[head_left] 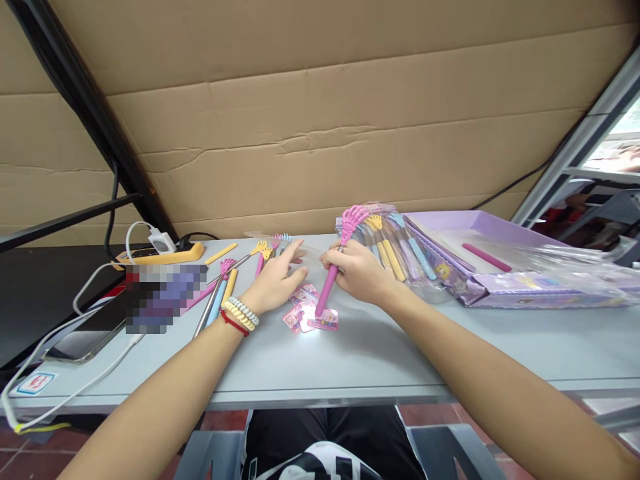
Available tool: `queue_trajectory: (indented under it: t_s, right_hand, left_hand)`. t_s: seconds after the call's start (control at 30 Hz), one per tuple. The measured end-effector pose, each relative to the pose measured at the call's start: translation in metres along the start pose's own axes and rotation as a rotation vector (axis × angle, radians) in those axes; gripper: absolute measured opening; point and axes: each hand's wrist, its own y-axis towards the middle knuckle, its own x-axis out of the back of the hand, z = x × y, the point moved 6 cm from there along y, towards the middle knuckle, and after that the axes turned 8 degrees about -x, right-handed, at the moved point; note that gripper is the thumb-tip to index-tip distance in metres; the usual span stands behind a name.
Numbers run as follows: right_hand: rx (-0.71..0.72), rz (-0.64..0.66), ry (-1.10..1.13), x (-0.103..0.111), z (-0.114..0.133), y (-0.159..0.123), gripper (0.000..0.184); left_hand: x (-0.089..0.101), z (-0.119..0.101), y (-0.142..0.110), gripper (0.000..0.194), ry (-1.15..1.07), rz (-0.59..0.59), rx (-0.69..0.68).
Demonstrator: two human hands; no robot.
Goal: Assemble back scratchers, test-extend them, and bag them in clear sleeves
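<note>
Near the middle of the table, my right hand [361, 270] is closed around a pink back scratcher [327, 291]. Its hand-shaped head points up and away, and its handle end is just above small pink printed cards [304, 312]. My left hand [279, 279] is to the left with fingers apart, by the cards and some clear plastic. Whether it touches the plastic I cannot tell. Beyond and left of it lie several loose back scratchers [226, 268] in pink, yellow and blue. Behind my right hand rest bagged back scratchers [393, 247] in yellow, purple and blue.
A purple box [480, 293] on the right holds clear plastic sleeves and a pink stick [487, 257]. On the left lie a phone [90, 333], white cables and a yellow power strip [183, 253]. A cardboard wall [320, 133] stands behind the table.
</note>
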Motion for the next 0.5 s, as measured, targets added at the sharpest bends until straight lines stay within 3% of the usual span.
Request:
queue_trajectory:
  t_s: [0.13, 0.27, 0.4, 0.5]
  right_hand:
    - [-0.006, -0.023, 0.003, 0.002, 0.005, 0.001, 0.021]
    - [-0.027, -0.036, 0.000, 0.001, 0.007, 0.002, 0.021]
    - [-0.053, -0.037, 0.028, -0.002, 0.005, 0.001, 0.019]
    - [-0.058, -0.047, 0.049, -0.003, 0.004, 0.000, 0.019]
  left_hand:
    - [0.004, 0.010, 0.002, 0.091, -0.520, -0.249, 0.096]
    - [0.011, 0.005, 0.003, 0.096, -0.757, -0.384, 0.062]
    - [0.019, -0.002, 0.001, 0.077, -0.808, -0.433, 0.057]
    - [0.015, -0.004, 0.001, 0.048, -0.887, -0.384, 0.095]
